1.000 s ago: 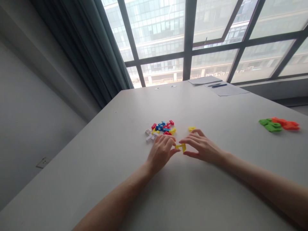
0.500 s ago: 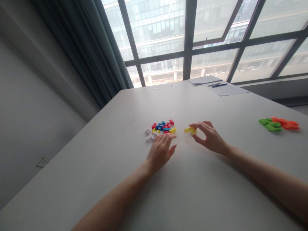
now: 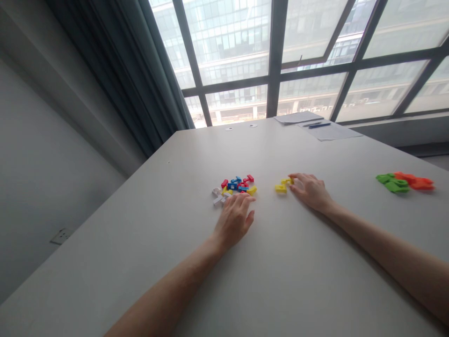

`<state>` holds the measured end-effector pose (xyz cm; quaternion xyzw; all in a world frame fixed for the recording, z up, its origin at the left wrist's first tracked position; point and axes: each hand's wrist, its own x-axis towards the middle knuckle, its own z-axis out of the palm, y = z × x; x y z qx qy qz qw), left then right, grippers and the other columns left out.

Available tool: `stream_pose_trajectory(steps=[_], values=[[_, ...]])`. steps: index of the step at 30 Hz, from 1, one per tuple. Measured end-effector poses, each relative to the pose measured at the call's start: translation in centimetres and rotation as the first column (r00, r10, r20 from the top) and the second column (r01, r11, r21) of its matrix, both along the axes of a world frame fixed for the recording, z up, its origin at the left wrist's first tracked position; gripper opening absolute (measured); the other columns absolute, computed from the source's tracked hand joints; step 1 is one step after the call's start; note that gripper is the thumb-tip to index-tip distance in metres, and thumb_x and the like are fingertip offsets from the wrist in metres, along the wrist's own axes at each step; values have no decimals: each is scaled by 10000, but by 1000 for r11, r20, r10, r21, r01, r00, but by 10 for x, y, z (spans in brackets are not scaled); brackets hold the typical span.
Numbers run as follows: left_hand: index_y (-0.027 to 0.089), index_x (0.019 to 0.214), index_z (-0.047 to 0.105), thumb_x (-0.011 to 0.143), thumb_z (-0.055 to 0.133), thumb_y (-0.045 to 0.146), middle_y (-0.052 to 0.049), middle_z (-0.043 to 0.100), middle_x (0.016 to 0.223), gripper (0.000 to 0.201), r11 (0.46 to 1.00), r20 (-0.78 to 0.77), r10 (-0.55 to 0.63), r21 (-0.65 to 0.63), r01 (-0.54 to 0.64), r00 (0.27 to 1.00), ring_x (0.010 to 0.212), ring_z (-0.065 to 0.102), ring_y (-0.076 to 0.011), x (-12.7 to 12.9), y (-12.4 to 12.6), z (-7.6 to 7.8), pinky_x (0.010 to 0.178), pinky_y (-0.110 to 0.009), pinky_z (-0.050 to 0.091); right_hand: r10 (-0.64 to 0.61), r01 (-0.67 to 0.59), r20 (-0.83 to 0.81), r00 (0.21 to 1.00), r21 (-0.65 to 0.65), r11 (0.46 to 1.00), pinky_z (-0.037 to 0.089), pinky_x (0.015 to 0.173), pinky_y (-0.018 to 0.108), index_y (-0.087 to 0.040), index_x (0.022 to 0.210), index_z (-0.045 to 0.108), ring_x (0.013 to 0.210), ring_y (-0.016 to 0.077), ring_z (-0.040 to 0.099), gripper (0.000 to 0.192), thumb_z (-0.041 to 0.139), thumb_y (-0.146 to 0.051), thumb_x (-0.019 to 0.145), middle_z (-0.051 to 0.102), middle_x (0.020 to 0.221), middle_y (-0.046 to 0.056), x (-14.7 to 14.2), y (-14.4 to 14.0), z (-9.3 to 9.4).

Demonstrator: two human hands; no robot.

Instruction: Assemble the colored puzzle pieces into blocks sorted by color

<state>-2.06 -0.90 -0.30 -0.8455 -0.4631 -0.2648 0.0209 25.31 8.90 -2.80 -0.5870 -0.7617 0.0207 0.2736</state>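
Head view of a pale worktop [image 3: 280, 262] set against a large window. The right hand [image 3: 310, 191] lies low and flat, palm down, its fingertips touching a small group of yellow pieces [image 3: 283, 186] that rests on the surface just left of it; the fingers are extended and loosely spread, not closed about any piece, so the contact reads as steadying or nudging and not as a pinch (whether a fingertip presses a piece down cannot be told at this size). The left hand [image 3: 234, 220] is likewise open and empty, palm down, its fingertips at the near edge of a mixed heap of small pieces [image 3: 234, 188] in red, blue, yellow and white. The yellow group lies apart from this heap, to its right, with bare surface between the two, an arrangement consistent with pieces of one colour being kept separate from the unsorted ones. Well apart on the right lie a green pile [image 3: 390, 182] and an orange pile [image 3: 416, 181], touching each other, each of a single colour. At the far edge, near the window, sheets of paper [image 3: 326, 128] carry a pen [image 3: 319, 125]. A dark curtain [image 3: 140, 79] hangs at the left of the glazing.
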Motion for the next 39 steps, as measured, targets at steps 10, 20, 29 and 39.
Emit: stream_pose_trajectory(steps=[10, 20, 29, 39], values=[[180, 1332, 477, 897, 526, 262, -136, 454, 1422, 445, 988, -129, 132, -68, -142, 983, 1330, 388, -292, 3, 0, 0, 1111, -490, 308, -19, 19, -2, 1000, 46, 999, 418, 860, 456, -236, 1098, 613, 1065, 289, 585, 288, 479, -352, 871, 675, 1129, 79, -1, -1, 0], [226, 1371, 459, 890, 546, 314, -124, 403, 1473, 497, 979, -168, 139, -123, -161, 976, 1386, 328, -294, 2, 1, 1, 1144, -520, 261, -89, 87, 16, 996, 109, 990, 413, 826, 456, -218, 1102, 612, 1033, 305, 578, 292, 483, -357, 880, 664, 1136, 106, -3, -4, 2], [247, 1359, 474, 881, 578, 330, -135, 433, 1441, 497, 986, -121, 104, -114, -118, 987, 1368, 340, -327, 2, 4, -2, 1114, -591, 251, 195, -194, 15, 981, 226, 955, 389, 877, 457, -251, 1116, 588, 1067, 283, 560, 243, 455, -290, 916, 643, 1127, 100, -18, -19, 10], [204, 1364, 460, 896, 569, 319, -116, 507, 1396, 494, 995, -87, -34, -101, 25, 996, 1340, 388, -293, 1, 4, 1, 1146, -545, 213, 492, -502, 104, 865, 191, 843, 378, 954, 428, -253, 1162, 573, 1125, 234, 545, 262, 461, -213, 928, 633, 1188, 83, -30, -34, 17]])
